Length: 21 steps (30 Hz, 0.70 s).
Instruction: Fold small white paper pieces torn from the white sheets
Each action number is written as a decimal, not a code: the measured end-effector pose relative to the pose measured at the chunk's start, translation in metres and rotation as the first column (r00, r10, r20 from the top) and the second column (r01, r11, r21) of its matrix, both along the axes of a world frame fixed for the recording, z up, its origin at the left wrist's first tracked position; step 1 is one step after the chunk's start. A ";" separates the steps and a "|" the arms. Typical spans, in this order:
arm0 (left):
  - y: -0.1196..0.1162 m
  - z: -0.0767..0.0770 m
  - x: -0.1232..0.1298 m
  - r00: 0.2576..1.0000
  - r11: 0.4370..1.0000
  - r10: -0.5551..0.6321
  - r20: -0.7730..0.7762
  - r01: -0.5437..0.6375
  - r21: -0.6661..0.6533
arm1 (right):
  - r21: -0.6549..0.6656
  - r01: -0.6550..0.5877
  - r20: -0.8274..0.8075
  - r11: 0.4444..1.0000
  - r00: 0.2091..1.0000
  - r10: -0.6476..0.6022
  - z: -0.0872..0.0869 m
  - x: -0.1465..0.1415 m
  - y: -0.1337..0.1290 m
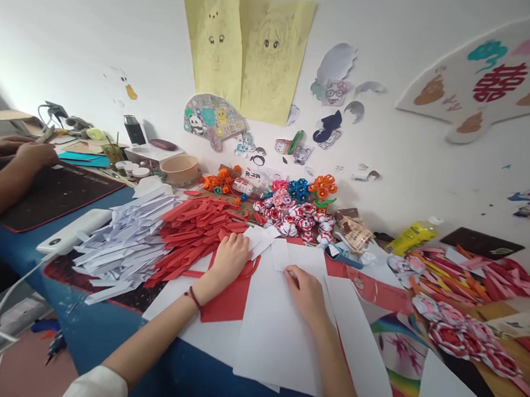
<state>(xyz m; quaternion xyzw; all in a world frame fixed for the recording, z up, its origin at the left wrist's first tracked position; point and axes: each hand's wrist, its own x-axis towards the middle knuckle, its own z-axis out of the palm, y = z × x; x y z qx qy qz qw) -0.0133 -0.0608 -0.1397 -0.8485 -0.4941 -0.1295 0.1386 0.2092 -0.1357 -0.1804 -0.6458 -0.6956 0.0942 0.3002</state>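
My right hand point(304, 291) has thumb and forefinger pinched at the lower corner of a small white paper piece point(281, 255), above a large white sheet point(273, 338). My left hand point(231, 258), fingers curled downward, rests over the right end of a pile of folded red paper strips point(194, 227). Small white paper pieces point(262, 240) lie just right of its fingertips. What those fingers hold, if anything, is hidden. Under the left wrist lies red paper point(225, 301). A heap of folded white paper strips point(126, 237) lies left of the red pile.
Red-and-white paper flowers point(291, 218) and a bowl point(179, 168) stand along the wall. At left, another person's hands point(35, 151) work over a dark mat point(70, 194). A white power bank point(74, 230) with a cable sits by the table edge. A yellow bottle point(414, 235) lies at right.
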 end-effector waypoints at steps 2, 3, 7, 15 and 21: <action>0.003 -0.004 -0.002 1.000 1.000 -0.001 0.004 0.001 -0.005 | -0.007 0.000 0.009 1.000 1.000 0.000 0.000 -0.001 0.000; 0.004 -0.005 -0.004 1.000 1.000 -0.005 0.008 0.005 -0.012 | -0.007 -0.003 0.010 1.000 1.000 0.003 0.001 -0.001 0.000; 0.003 -0.006 -0.012 0.999 0.999 -0.008 0.037 0.009 -0.038 | 0.019 0.009 0.010 1.000 1.000 -0.009 -0.001 -0.002 -0.001; -0.006 -0.001 -0.019 0.980 0.989 0.001 0.197 0.028 -0.147 | 0.002 0.122 -0.027 0.992 0.992 -0.122 0.004 -0.014 0.000; -0.006 0.004 -0.018 0.964 0.987 0.019 0.267 0.024 -0.157 | 0.019 0.055 -0.209 0.998 0.977 -0.050 0.022 -0.038 0.015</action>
